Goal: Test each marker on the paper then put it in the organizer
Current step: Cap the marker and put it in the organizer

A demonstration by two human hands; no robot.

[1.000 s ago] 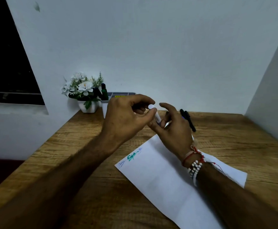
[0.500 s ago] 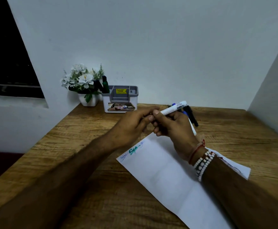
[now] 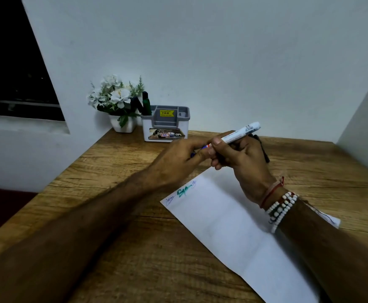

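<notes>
Surface: wooden table [image 3: 135, 248] set into a corner of pale walls, with a dark window well to the left of the organizer.
Organizer: I see a white and grey organizer [image 3: 165, 127] at the table's far edge against the wall, with a yellow sticker inside it.
Stored markers: two dark markers [image 3: 145, 103], one of them green, lean in the organizer's left compartment.
Flower pot: a small white flower pot [image 3: 121, 125] stands just left of the organizer.
White marker: the white marker [image 3: 239, 133] is up off the table, in front of and right of the organizer, tilted with its rear end raised toward the right.
Right hand: my right hand [image 3: 244, 162] wraps its fingers round the barrel, thumb on top.
Left hand: my left hand [image 3: 178, 158] pinches the marker's front end. A bit of blue shows under its fingers, and I cannot tell whether the cap is on.
Paper: the paper [image 3: 233, 226] lies at an angle in front of the organizer, under my right wrist. Blue and green scribbles [image 3: 183, 191] mark the corner nearest the organizer.
Black marker: a black marker [image 3: 265, 152] lies on the table right of the organizer, mostly hidden behind my right hand.
</notes>
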